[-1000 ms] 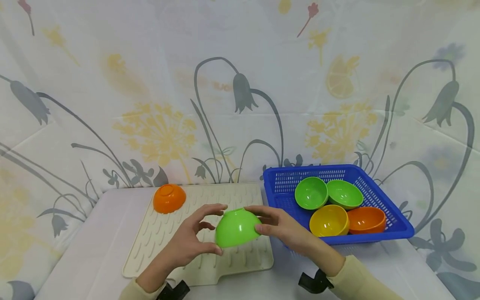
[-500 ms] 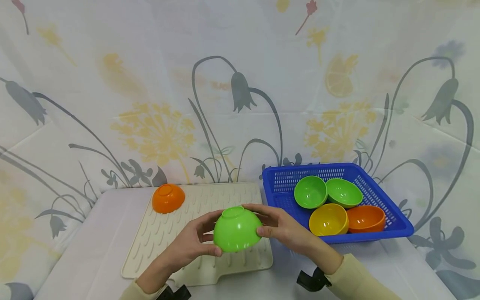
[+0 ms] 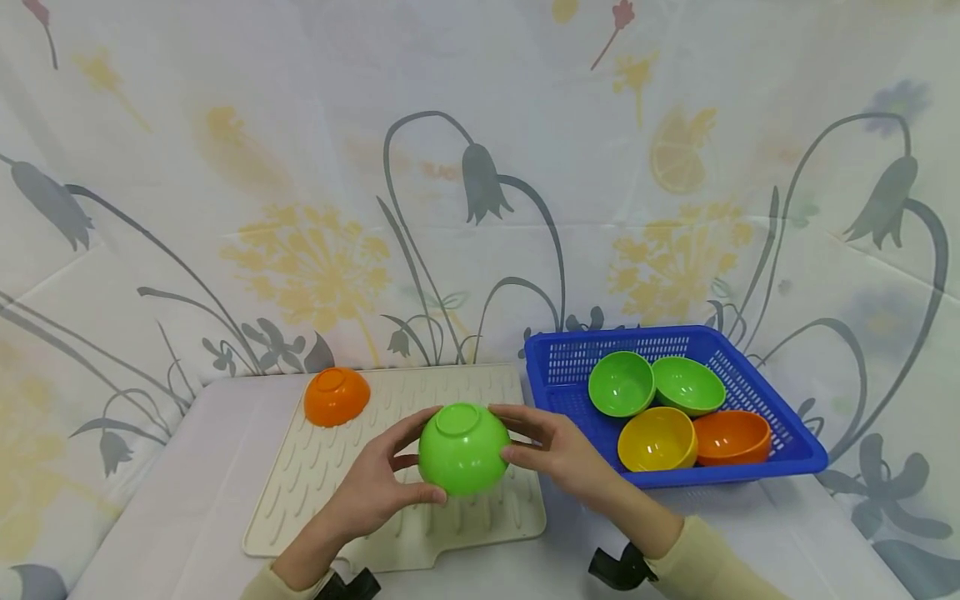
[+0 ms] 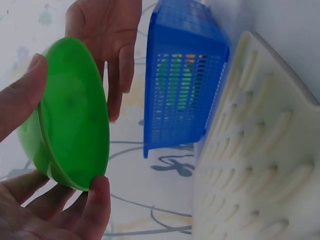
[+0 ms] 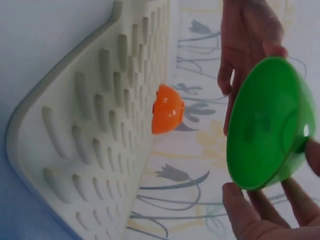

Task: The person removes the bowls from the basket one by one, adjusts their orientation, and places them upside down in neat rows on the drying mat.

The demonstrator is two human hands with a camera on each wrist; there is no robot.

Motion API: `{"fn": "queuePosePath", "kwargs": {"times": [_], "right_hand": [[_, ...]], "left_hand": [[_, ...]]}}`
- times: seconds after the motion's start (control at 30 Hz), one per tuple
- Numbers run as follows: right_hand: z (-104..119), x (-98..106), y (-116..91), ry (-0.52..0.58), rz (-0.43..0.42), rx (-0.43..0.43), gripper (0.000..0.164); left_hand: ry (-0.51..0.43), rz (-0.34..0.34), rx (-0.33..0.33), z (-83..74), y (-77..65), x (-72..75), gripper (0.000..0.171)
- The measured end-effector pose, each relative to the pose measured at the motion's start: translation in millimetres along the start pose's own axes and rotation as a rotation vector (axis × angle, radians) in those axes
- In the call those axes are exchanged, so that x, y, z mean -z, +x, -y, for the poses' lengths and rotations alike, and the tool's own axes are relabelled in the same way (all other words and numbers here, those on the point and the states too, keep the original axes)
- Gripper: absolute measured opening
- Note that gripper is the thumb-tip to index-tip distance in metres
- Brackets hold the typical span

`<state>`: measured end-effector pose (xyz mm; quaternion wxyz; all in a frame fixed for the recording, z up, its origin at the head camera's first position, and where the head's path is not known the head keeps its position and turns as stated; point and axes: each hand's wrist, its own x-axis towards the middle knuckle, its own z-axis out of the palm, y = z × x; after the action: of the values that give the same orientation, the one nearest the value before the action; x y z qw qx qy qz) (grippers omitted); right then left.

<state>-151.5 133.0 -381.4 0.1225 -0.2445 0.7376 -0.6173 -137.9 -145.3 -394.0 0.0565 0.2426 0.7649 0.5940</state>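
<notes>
At the far left of a cream ribbed mat [image 3: 300,500], an orange bowl [image 3: 336,400] sits upside down. To its right and nearer, a person's left hand [image 3: 375,487] and right hand [image 3: 551,450] both grip a green bowl [image 3: 465,458] from opposite sides, fingers and thumbs curved about it; it hangs base up, a little tilted, above the mat and apart from it. At right, a blue slotted basket [image 3: 757,473] holds four bowls, mouths showing: two green ones on the far side, then a yellow one [image 3: 657,440] and an orange one near.

A pale worktop [image 3: 187,475] carries mat and basket; a flower-printed cloth backdrop [image 3: 337,125] rises behind.

Worktop shows left of the mat, whose near edge juts out in a lip. A narrow strip of worktop divides mat from basket, and the right forearm passes before the basket's near left corner.
</notes>
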Motion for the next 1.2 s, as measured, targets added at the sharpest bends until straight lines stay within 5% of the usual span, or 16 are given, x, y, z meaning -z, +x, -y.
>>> {"fn": "queuePosePath", "kwargs": {"times": [0.3, 0.47, 0.77, 1.2], "right_hand": [[1.1, -21.5, 1.6, -0.03, -0.088, -0.092, 0.065], [-2.7, -35.8, 11.3, -0.053, -0.137, -0.067, 0.074], [-19.6, -50.2, 27.1, -0.233, -0.237, -0.001, 0.068], [-33.0, -64.9, 63.0, -0.177, -0.41, -0.042, 0.058]], "left_hand": [[0.136, -0.091, 0.012, 5.8, 1.6, -1.5, 0.096], [0.175, -0.105, -0.019, 13.5, 6.2, 1.8, 0.096], [0.096, -0.059, 0.048, 33.8, 13.3, 9.4, 0.092], [0.215, -0.212, 0.088, 52.2, 31.1, 23.9, 0.086]]}}
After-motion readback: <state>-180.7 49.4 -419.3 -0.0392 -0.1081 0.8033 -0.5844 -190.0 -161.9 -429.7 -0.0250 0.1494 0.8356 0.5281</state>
